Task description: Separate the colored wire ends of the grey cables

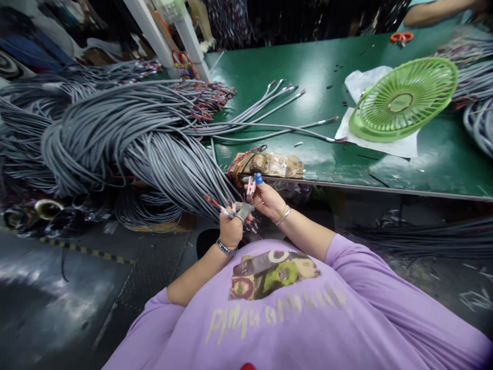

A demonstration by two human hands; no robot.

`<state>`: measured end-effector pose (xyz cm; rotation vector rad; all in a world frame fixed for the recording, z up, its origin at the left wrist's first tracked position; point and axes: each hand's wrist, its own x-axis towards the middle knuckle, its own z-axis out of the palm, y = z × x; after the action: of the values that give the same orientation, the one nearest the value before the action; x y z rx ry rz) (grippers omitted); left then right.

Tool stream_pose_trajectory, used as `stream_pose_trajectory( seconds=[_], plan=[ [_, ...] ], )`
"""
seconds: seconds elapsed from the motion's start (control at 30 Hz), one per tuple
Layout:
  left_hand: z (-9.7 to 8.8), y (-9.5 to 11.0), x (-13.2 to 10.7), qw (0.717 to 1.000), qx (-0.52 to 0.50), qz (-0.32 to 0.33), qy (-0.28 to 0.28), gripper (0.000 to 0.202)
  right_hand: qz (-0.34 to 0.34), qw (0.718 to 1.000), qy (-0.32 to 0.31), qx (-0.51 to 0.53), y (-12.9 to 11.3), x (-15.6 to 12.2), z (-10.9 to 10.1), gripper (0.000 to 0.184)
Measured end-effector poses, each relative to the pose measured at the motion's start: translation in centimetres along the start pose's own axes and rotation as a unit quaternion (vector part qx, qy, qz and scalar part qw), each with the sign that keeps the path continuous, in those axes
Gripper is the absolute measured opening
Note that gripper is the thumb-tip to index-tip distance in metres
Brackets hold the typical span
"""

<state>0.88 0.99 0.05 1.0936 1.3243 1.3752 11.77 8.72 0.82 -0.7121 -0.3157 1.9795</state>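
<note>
My left hand (231,229), its thumb wrapped in grey, is closed round the stripped end of a grey cable. Thin red and dark wires (211,201) fan out beside its fingers. Opposite it, my right hand (271,202) pinches a small pale pinkish piece (251,186), too small to name, and a blue cover sits on one fingertip. Fine copper-coloured strands show between both hands. Just left of them hangs a thick bundle of grey cables (177,169) over the table's edge.
On the green table (323,164) lie a tape-wrapped block (275,164) with wires, loose cable ends (265,126) and orange-handled scissors (401,38). A green fan (408,100) stands at the right on white paper (400,146). Another person's arm (435,13) is at the far right.
</note>
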Motion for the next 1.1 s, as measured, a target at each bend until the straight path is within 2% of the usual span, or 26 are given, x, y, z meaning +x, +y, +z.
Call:
stream_pose_trajectory(
  seconds=[0.13, 0.27, 0.43, 0.53, 0.7, 0.77, 0.8, 0.83, 0.9, 0.93, 0.97, 1.0, 1.03, 1.1],
  plan=[
    [0.0, -0.1, 0.1, 1.0, 0.004, 0.002, -0.008, 0.023, 0.005, 1.0, -0.011, -0.012, 0.1, -0.1, -0.1, 0.043],
    [-0.3, 0.0, 0.0, 1.0, -0.003, -0.006, -0.001, 0.023, 0.037, 0.997, -0.053, -0.039, -0.2, -0.7, -0.9, 0.052],
    [-1.4, -0.1, -0.7, 1.0, 0.015, 0.006, -0.027, 0.028, 0.119, 0.973, -0.11, -0.167, -1.7, -1.7, -2.7, 0.049],
    [-1.8, 0.1, -1.0, 0.997, 0.048, 0.022, -0.056, 0.03, 0.107, 0.955, -0.142, -0.239, -2.3, -2.3, -3.0, 0.047],
    [-1.6, 0.9, -0.8, 0.981, 0.139, 0.056, -0.127, 0.025, -0.013, 0.923, -0.174, -0.343, -2.2, -3.4, -2.4, 0.042],
    [-1.6, 0.9, -0.5, 0.971, 0.175, 0.064, -0.152, 0.022, -0.088, 0.887, -0.2, -0.407, -2.1, -3.9, -2.1, 0.036],
    [-1.7, 0.9, -0.3, 0.966, 0.192, 0.069, -0.162, 0.021, -0.138, 0.855, -0.214, -0.452, -2.1, -4.2, -2.0, 0.033],
    [-1.8, 0.9, -0.1, 0.961, 0.207, 0.075, -0.171, 0.02, -0.193, 0.811, -0.226, -0.505, -2.2, -4.6, -1.9, 0.028],
    [-2.0, 0.8, 0.1, 0.953, 0.225, 0.084, -0.183, 0.019, -0.293, 0.709, -0.234, -0.597, -2.4, -5.2, -1.9, 0.022],
    [-2.1, 0.8, 0.2, 0.953, 0.223, 0.084, -0.185, 0.019, -0.328, 0.67, -0.233, -0.625, -2.6, -5.6, -2.0, 0.02],
    [-2.1, 0.8, 0.2, 0.956, 0.214, 0.079, -0.183, 0.02, -0.35, 0.646, -0.231, -0.637, -2.7, -5.8, -2.2, 0.018],
    [-2.2, 0.8, 0.1, 0.963, 0.197, 0.067, -0.174, 0.021, -0.368, 0.642, -0.221, -0.636, -2.7, -6.1, -2.5, 0.017],
    [-2.1, 0.9, 0.1, 0.971, 0.175, 0.048, -0.158, 0.021, -0.381, 0.654, -0.199, -0.623, -2.7, -6.3, -2.8, 0.016],
    [-2.0, 0.9, -0.2, 0.985, 0.126, 0.005, -0.119, 0.024, -0.39, 0.714, -0.124, -0.568, -2.2, -6.4, -3.6, 0.021]
  ],
)
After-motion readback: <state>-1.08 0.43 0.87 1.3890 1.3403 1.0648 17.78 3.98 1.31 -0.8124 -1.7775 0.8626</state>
